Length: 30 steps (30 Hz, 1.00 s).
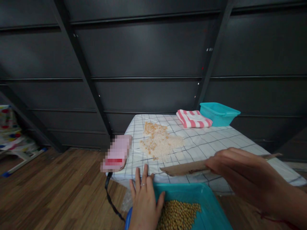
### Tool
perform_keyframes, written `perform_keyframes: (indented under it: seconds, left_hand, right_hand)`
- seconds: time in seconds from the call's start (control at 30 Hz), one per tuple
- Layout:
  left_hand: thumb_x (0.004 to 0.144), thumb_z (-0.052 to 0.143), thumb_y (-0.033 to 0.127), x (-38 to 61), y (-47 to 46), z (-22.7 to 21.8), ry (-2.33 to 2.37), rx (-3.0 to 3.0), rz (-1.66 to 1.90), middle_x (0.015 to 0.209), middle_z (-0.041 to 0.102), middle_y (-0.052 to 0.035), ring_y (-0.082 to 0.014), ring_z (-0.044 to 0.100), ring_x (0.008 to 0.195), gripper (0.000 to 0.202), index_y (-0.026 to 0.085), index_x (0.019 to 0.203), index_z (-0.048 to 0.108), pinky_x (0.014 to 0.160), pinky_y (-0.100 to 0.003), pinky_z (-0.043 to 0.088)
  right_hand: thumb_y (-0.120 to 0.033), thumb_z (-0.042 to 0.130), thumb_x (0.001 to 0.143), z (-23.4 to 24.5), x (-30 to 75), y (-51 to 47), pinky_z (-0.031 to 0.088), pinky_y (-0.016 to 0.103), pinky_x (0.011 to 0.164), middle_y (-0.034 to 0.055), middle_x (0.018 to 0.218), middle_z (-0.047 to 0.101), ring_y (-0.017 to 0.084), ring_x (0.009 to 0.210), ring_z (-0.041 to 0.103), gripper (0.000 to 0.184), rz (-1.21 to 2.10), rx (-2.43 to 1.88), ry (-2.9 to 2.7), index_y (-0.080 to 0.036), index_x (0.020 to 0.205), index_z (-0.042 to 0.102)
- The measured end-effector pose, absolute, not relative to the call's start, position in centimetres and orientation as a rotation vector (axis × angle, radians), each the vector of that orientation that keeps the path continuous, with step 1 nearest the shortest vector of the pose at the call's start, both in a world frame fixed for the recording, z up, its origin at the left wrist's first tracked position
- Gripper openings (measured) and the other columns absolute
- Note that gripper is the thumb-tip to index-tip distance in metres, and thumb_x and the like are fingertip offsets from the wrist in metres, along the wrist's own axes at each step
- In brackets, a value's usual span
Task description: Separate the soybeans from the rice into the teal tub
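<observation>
My right hand [236, 169] is closed around a flat strip of brown cardboard [184, 168], held level over the table's front edge. Below it, a teal plastic basin [211, 204] holds many round tan beans [178, 214]. My left hand [145, 198] lies over the basin's left rim with its fingers spread, their tips reaching toward the tablecloth. Beyond the cardboard, a pile of white rice-like grains [165, 148] is spread on the table, with yellow kernels [154, 128] mixed in, thickest at the far left of the pile.
A white checked cloth [201, 140] covers the table. At its back right sit a folded pink-and-white striped towel [194, 119] and a second teal basin [218, 113]. A blurred pink rectangular object [118, 151] with a black strap [109, 195] lies at the left edge. Dark wall panels [144, 51] stand behind.
</observation>
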<state>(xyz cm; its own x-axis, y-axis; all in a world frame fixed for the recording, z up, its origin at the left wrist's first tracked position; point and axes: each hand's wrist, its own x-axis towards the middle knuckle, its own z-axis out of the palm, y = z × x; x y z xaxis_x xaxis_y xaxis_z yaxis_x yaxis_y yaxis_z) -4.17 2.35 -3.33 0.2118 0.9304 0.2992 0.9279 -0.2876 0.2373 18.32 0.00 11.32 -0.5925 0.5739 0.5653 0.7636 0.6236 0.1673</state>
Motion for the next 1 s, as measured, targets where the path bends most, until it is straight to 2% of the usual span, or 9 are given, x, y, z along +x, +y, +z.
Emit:
perform_keyframes:
  seconds: [0.1, 0.23, 0.47, 0.63, 0.83, 1.0]
  left_hand:
    - [0.075, 0.045, 0.03, -4.3, 2.3, -3.5, 1.842, 2.443, 0.625, 0.139, 0.03, -0.0149, -0.039, 0.016, 0.128, 0.035, 0.013, 0.105, 0.053, 0.094, -0.066, 0.027]
    - [0.076, 0.043, 0.029, -4.3, 2.1, -3.7, 1.851, 2.44, 0.712, 0.14, 0.03, -0.0151, -0.0382, 0.013, 0.129, 0.033, 0.014, 0.104, 0.052, 0.095, -0.065, 0.024]
    - [0.075, 0.043, 0.024, -4.0, 1.7, -2.8, 1.879, 2.416, 0.732, 0.138, 0.033, -0.0161, -0.0388, 0.016, 0.128, 0.032, 0.013, 0.103, 0.053, 0.096, -0.064, 0.025]
    - [0.076, 0.043, 0.024, -4.0, 1.5, -2.4, 1.887, 2.426, 0.723, 0.137, 0.035, -0.0171, -0.0402, 0.019, 0.127, 0.032, 0.012, 0.103, 0.053, 0.094, -0.064, 0.027]
    - [0.075, 0.044, 0.024, -4.1, 1.4, -2.5, 1.891, 2.433, 0.73, 0.138, 0.034, -0.0157, -0.0386, 0.018, 0.127, 0.031, 0.013, 0.103, 0.053, 0.095, -0.063, 0.026]
    - [0.075, 0.044, 0.025, -3.9, 1.4, -2.4, 1.907, 2.454, 0.716, 0.137, 0.035, -0.0155, -0.0386, 0.019, 0.127, 0.031, 0.013, 0.102, 0.053, 0.095, -0.063, 0.026]
  right_hand:
    - [-0.016, 0.027, 0.088, 11.2, 17.9, 0.6, 0.034, 0.027, 0.045, -0.0015, 0.056, 0.048, 0.011, 0.049, 0.042, 0.027, -0.537, -1.033, -2.43, -0.023, 0.072, 0.048]
    - [-0.011, 0.028, 0.086, 10.8, 17.6, 1.4, 0.032, 0.026, 0.046, -0.0008, 0.055, 0.047, 0.012, 0.049, 0.04, 0.026, -0.726, -0.963, -2.505, -0.019, 0.072, 0.049]
    - [-0.001, 0.037, 0.08, 10.6, 19.0, 4.4, 0.037, 0.028, 0.057, 0.0048, 0.064, 0.057, 0.015, 0.061, 0.048, 0.021, -1.157, -0.903, -2.418, -0.01, 0.086, 0.055]
    - [0.0, 0.036, 0.079, 11.7, 19.8, 3.8, 0.039, 0.028, 0.059, 0.0061, 0.068, 0.059, 0.015, 0.066, 0.051, 0.023, -1.137, -0.851, -2.362, -0.01, 0.088, 0.054]
    - [-0.006, 0.031, 0.082, 10.5, 20.0, 1.7, 0.036, 0.025, 0.05, 0.0008, 0.063, 0.056, 0.012, 0.054, 0.047, 0.026, -0.921, -0.954, -2.482, -0.018, 0.078, 0.054]
    - [0.001, 0.033, 0.078, 9.1, 20.1, 2.9, 0.042, 0.027, 0.058, 0.0021, 0.068, 0.062, 0.012, 0.061, 0.052, 0.027, -1.179, -0.792, -2.401, -0.015, 0.082, 0.055]
